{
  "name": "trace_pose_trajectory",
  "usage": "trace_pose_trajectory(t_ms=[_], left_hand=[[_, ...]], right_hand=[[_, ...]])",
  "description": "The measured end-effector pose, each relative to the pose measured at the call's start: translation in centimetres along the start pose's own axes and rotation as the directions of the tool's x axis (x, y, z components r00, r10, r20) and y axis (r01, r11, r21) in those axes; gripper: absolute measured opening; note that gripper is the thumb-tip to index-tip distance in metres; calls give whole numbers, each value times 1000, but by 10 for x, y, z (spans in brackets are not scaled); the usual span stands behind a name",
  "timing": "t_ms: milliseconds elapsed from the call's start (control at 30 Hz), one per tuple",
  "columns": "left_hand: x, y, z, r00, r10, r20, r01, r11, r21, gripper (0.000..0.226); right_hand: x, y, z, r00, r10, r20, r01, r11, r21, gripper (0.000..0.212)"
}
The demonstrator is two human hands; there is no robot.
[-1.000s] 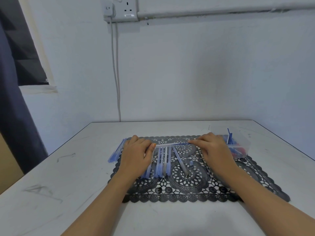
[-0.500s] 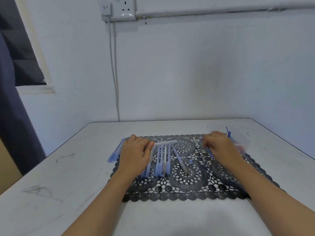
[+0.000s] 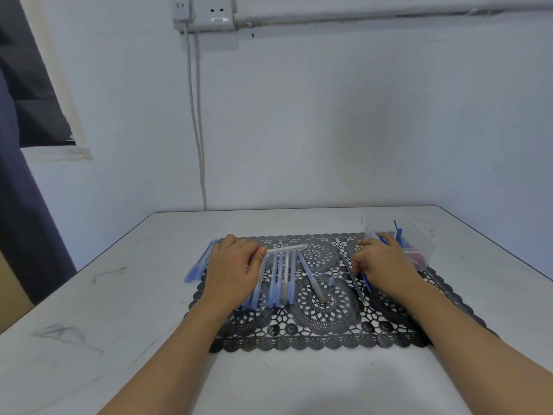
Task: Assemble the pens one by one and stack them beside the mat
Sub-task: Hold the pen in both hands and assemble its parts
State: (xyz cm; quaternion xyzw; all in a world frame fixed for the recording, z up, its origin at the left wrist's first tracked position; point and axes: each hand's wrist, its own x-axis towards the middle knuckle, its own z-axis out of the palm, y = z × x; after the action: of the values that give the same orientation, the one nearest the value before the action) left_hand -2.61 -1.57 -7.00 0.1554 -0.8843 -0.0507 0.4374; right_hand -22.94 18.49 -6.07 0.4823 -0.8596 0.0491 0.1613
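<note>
A black lace mat (image 3: 323,324) lies on the white table. My left hand (image 3: 232,269) holds a clear pen barrel (image 3: 285,249) level across the mat's far side. Under it lie several loose barrels and blue-capped pens (image 3: 281,280) in a row. A single pen (image 3: 312,280) and a small blue cap (image 3: 331,280) rest mid-mat. My right hand (image 3: 381,265) is at the mat's right end beside a clear tub (image 3: 419,250) of blue parts, with thin blue refills (image 3: 365,281) under its fingers. Finished blue pens (image 3: 199,263) are stacked left of the mat.
The table (image 3: 119,339) meets a white wall at the back; its right edge runs just past the tub. A cable (image 3: 196,121) hangs from a wall socket (image 3: 206,10). A dark curtain (image 3: 18,175) hangs at the far left.
My right hand let go of the barrel's right end and moved right toward the tub. My left hand stayed put, holding the barrel.
</note>
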Motion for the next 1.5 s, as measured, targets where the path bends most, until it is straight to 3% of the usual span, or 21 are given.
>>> trace_pose_trajectory(t_ms=[233,333,467,567,667,767,833,933,1333,1500], left_hand=[[0,0,2,1000,7,7,-8,1000,12,40],[0,1,1,1000,13,5,-13,1000,11,38],[0,2,1,1000,20,0,-20,1000,8,36],[0,2,0,1000,25,7,-25,1000,10,31],[0,2,1,999,30,15,-30,1000,3,27],[-1,1,1,999,33,15,-33,999,3,27],[-1,1,1,999,33,11,-34,999,1,27],[-1,1,1,999,38,6,-38,999,-2,25],[-2,2,0,999,23,35,-23,1000,-12,26],[-2,0,1,999,29,30,-29,1000,-1,29]], right_hand=[[1,0,2,1000,-2,-8,2,1000,4,19],[2,0,2,995,-8,-100,17,996,85,22],[0,4,-1,906,190,-379,-50,935,351,20],[0,13,-2,834,339,-435,-161,904,397,17],[-1,22,1,809,449,-379,-332,881,336,18],[-1,28,4,828,493,-269,-440,867,234,35],[-2,29,5,849,485,-208,-457,873,171,51],[-2,28,6,863,476,-169,-466,880,94,58],[-6,21,-9,840,534,-97,-520,843,141,43],[-3,22,-3,829,546,-121,-524,834,173,53]])
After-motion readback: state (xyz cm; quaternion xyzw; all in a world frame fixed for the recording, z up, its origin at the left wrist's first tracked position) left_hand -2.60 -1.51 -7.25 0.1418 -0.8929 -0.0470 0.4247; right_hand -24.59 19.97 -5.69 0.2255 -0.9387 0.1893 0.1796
